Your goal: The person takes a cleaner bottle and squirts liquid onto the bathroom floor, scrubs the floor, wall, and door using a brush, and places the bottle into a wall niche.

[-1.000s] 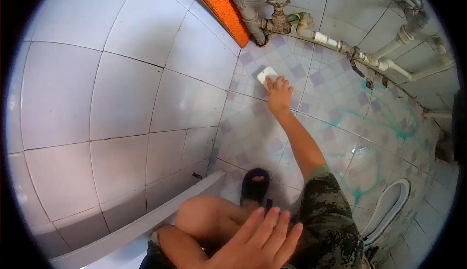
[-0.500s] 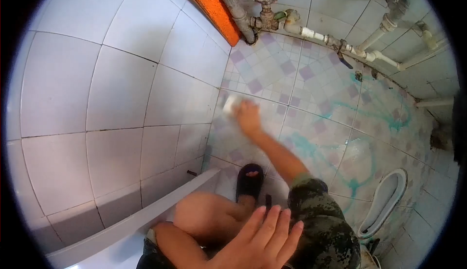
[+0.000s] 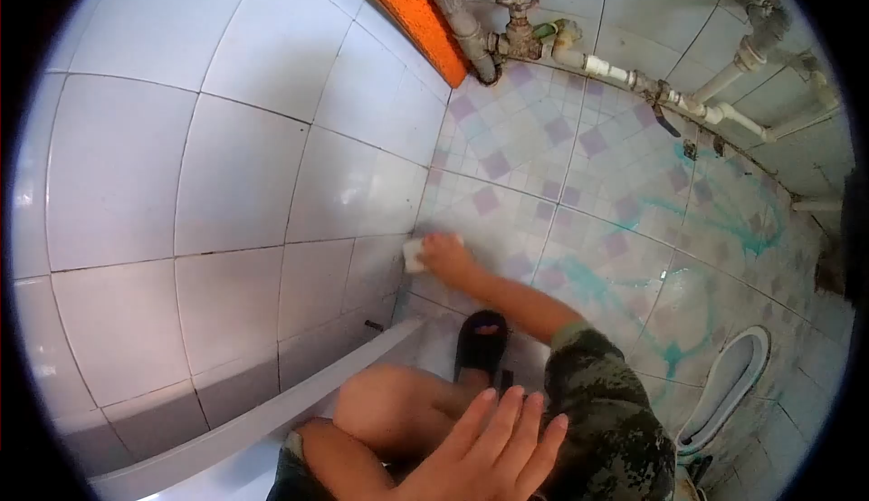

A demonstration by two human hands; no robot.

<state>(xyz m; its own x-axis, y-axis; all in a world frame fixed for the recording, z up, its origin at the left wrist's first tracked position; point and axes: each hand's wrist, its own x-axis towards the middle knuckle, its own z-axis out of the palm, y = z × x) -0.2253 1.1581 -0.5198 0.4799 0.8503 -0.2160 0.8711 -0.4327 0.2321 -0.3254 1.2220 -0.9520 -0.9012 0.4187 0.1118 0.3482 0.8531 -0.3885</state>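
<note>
Head view: right hand [image 3: 445, 257], blurred, fingers closed over white block [image 3: 414, 257], seemingly pressing it down so its face meets floor [image 3: 514, 184] near foot of wall [image 3: 240, 171]. Left hand [image 3: 489, 447] spread above lap, nothing visible in grasp, perhaps for balance.

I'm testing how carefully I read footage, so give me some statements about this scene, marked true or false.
1. The right hand holds a white pad close to the tiled wall. True.
2. The left hand is closed around the pipe valve. False: the left hand has its fingers extended and holds nothing visible.
3. Turquoise streaks mark the floor. True.
4. The sandal in view is white. False: it is black.
5. The orange object is beside a grey pipe. True.
</note>
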